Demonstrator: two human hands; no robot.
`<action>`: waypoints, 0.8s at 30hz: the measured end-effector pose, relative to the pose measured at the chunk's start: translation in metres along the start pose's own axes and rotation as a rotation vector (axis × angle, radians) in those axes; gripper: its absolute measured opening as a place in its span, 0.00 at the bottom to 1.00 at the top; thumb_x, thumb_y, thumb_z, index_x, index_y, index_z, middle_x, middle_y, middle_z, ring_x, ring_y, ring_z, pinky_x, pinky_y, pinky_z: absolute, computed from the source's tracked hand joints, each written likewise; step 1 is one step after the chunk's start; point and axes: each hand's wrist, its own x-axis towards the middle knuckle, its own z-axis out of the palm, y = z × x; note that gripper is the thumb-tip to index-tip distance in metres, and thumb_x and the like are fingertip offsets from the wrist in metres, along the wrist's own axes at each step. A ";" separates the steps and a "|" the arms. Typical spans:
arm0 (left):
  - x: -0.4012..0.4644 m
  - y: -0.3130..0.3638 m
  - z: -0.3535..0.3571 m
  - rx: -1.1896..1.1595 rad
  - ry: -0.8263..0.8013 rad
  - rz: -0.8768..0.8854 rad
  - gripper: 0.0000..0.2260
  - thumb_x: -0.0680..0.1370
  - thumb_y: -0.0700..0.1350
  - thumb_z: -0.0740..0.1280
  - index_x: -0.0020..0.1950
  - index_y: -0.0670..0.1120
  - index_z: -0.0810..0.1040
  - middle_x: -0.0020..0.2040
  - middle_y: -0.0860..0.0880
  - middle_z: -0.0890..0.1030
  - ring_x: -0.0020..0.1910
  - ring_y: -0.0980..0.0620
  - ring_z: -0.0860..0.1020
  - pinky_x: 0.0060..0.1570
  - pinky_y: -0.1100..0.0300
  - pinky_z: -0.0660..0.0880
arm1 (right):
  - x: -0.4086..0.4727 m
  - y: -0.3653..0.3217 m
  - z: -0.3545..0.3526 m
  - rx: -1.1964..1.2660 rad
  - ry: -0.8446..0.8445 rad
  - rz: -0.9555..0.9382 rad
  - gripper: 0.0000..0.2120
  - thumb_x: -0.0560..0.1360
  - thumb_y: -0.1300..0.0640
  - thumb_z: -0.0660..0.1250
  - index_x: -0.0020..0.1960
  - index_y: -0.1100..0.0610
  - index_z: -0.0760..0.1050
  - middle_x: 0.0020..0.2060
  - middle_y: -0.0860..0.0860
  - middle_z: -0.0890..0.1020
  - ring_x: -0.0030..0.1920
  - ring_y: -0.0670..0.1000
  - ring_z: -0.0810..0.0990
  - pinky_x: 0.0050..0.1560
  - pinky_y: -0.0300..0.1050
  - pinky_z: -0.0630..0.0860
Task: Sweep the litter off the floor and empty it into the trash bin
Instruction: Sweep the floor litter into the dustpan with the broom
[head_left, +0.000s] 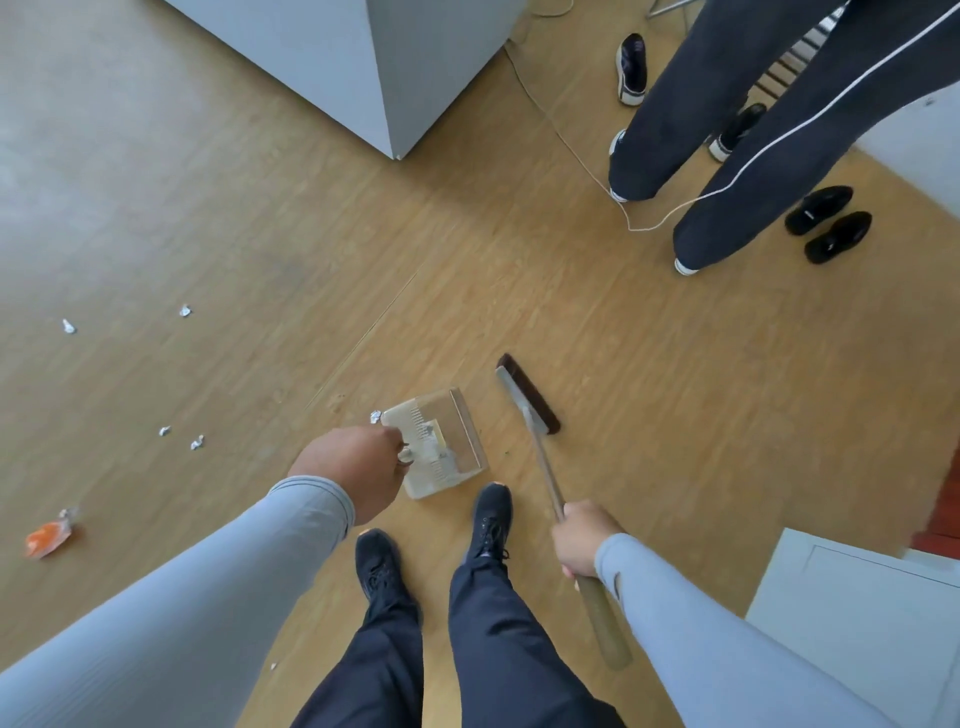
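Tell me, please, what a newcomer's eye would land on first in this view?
Probably the pale plastic dustpan held by the left hand at centre, beside the dark-bristled wooden-handled broom gripped by the right hand. Next, the crumpled orange wrapper and small silver foil scraps scattered at left.

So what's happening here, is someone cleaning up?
Yes. A person in grey sleeves holds a clear plastic dustpan in the left hand and a wooden-handled broom with dark bristles in the right hand. Small crumpled silver foil scraps and an orange wrapper lie unswept on the wooden floor. Nearby stand two other people's legs.
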 end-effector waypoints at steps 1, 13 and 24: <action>0.001 0.000 -0.002 -0.004 0.001 -0.002 0.12 0.83 0.54 0.57 0.56 0.52 0.77 0.42 0.53 0.81 0.39 0.50 0.80 0.38 0.56 0.79 | -0.008 0.002 0.010 -0.002 -0.059 -0.016 0.09 0.79 0.63 0.57 0.41 0.60 0.70 0.33 0.54 0.75 0.28 0.50 0.75 0.28 0.42 0.78; 0.008 -0.003 -0.009 -0.041 -0.021 -0.005 0.11 0.83 0.54 0.58 0.56 0.53 0.77 0.43 0.54 0.80 0.41 0.50 0.80 0.40 0.56 0.79 | -0.042 0.073 -0.081 0.314 -0.024 -0.101 0.18 0.83 0.58 0.60 0.71 0.47 0.67 0.29 0.56 0.75 0.21 0.49 0.67 0.21 0.38 0.67; 0.010 -0.010 -0.009 -0.042 -0.007 0.003 0.10 0.82 0.53 0.59 0.53 0.51 0.77 0.41 0.52 0.80 0.39 0.48 0.80 0.36 0.56 0.74 | -0.017 0.014 0.023 -0.034 -0.111 -0.063 0.07 0.79 0.63 0.54 0.51 0.55 0.70 0.32 0.53 0.75 0.23 0.49 0.74 0.27 0.38 0.71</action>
